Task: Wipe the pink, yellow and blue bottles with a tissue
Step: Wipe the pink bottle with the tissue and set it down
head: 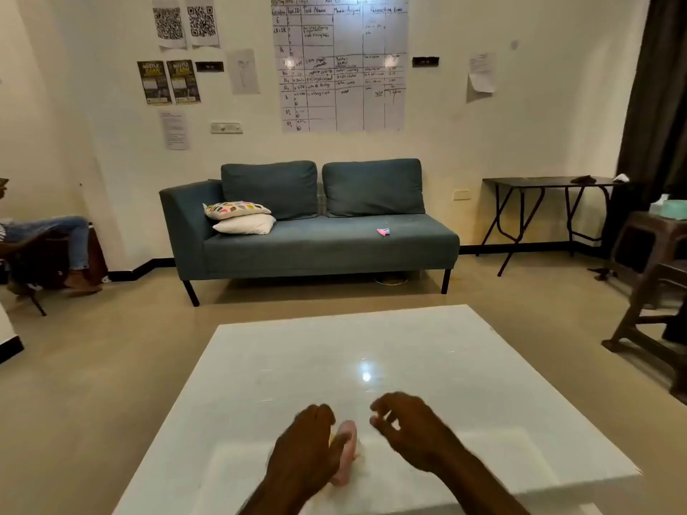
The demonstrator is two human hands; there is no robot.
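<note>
A pink bottle [346, 451] shows blurred low over the white table [427, 351], near its front edge. My left hand [308, 447] is wrapped around the bottle's left side, thumb across it. A sliver of yellow [332, 438] peeks out between my palm and the pink bottle; I cannot tell what it is. My right hand [409, 429] hovers just right of the bottle without touching it, fingers curled and apart, with nothing clearly in them. No blue bottle or tissue is visible on the table.
A teal tissue box [669, 210] sits on a brown stool [647, 276] at the right. Beyond the table stand a blue sofa [316, 247] and a black folding table [550, 184]. A person sits at the far left [55, 247].
</note>
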